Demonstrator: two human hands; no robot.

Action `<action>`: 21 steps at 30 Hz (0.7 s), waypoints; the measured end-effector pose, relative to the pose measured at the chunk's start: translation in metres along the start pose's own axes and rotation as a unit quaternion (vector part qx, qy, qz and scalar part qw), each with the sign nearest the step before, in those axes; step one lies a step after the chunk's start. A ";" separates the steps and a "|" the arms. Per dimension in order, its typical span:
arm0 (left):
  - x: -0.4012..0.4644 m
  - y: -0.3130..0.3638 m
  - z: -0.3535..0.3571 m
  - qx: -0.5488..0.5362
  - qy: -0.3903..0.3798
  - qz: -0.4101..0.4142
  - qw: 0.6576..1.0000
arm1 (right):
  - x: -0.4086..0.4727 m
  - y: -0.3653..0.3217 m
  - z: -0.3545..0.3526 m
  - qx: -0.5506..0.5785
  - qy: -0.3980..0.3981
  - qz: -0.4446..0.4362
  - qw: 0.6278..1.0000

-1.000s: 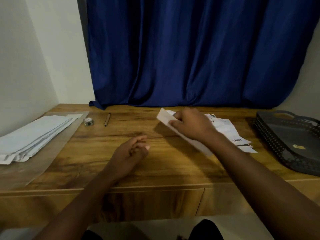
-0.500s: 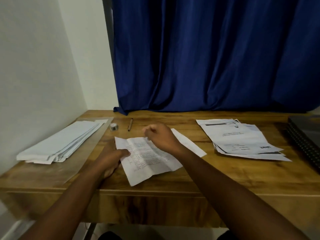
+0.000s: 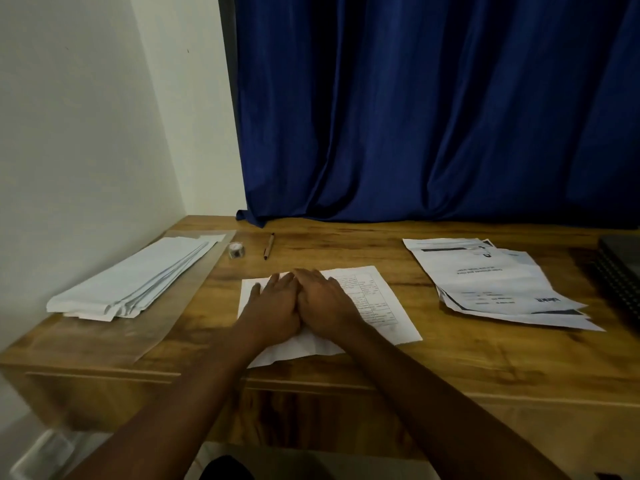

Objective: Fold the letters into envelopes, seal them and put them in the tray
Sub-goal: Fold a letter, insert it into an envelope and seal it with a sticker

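A printed letter (image 3: 377, 306) lies flat on the wooden desk near its front edge. My left hand (image 3: 273, 306) and my right hand (image 3: 325, 303) rest palm down on it, side by side and touching, fingers spread, covering its left half. A stack of white envelopes (image 3: 138, 275) sits at the left on a clear plastic sheet. More printed letters (image 3: 491, 282) lie in a loose pile at the right. The dark tray (image 3: 620, 268) shows only partly at the right edge.
A small roll of tape (image 3: 237, 250) and a brown pen (image 3: 268, 245) lie behind the letter, near the envelopes. A blue curtain (image 3: 433, 109) hangs behind the desk and a white wall closes the left side.
My right hand carried one letter from the right pile to the middle of the desk. Both hands have come down flat on it. The view has swung left.
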State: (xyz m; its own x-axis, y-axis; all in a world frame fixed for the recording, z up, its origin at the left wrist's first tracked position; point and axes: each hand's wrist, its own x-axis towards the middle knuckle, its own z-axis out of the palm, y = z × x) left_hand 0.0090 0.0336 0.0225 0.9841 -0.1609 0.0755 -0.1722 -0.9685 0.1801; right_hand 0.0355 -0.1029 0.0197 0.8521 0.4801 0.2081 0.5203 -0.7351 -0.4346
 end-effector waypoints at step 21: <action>-0.012 -0.063 0.012 0.032 -0.012 -0.048 0.998 | -0.037 0.104 -0.040 -0.075 0.023 0.165 0.983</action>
State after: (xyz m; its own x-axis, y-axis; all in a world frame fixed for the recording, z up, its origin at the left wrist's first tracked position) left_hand 0.0084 0.0943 -0.0016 0.9968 -0.0710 0.0379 -0.0751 -0.9895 0.1232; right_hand 0.0602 -0.2156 0.0017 0.9758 0.1837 0.1182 0.2142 -0.9111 -0.3521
